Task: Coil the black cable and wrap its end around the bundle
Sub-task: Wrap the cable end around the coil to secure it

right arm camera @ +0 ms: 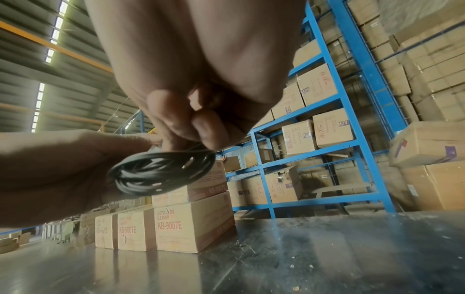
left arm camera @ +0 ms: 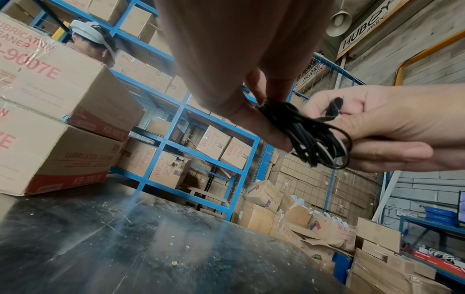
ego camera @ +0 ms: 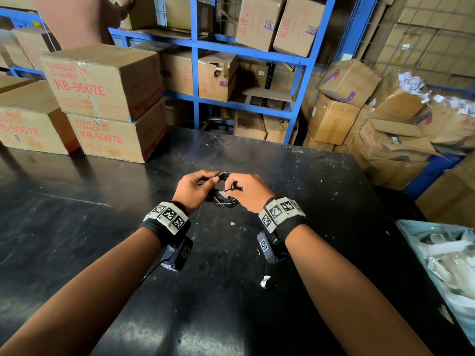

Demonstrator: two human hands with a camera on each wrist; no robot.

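Note:
A thin black cable [ego camera: 223, 200] is wound into a small bundle of several loops, held between both hands a little above the black table [ego camera: 231, 291]. My left hand [ego camera: 195, 185] pinches the left side of the coil [left arm camera: 302, 131] between thumb and fingers. My right hand [ego camera: 246, 190] pinches the cable's free end [left arm camera: 333, 108], a short black plug tip, against the right side of the bundle [right arm camera: 161, 172]. Parts of the loops are hidden behind the fingers.
Stacked cardboard boxes [ego camera: 102, 98] marked KB-9007E stand on the table's far left. Blue shelving [ego camera: 195, 73] with boxes runs behind the table. A bin of white items [ego camera: 444, 265] sits at the right edge. A white scrap [ego camera: 265, 281] lies near me. Another person [left arm camera: 93, 41] stands behind the boxes.

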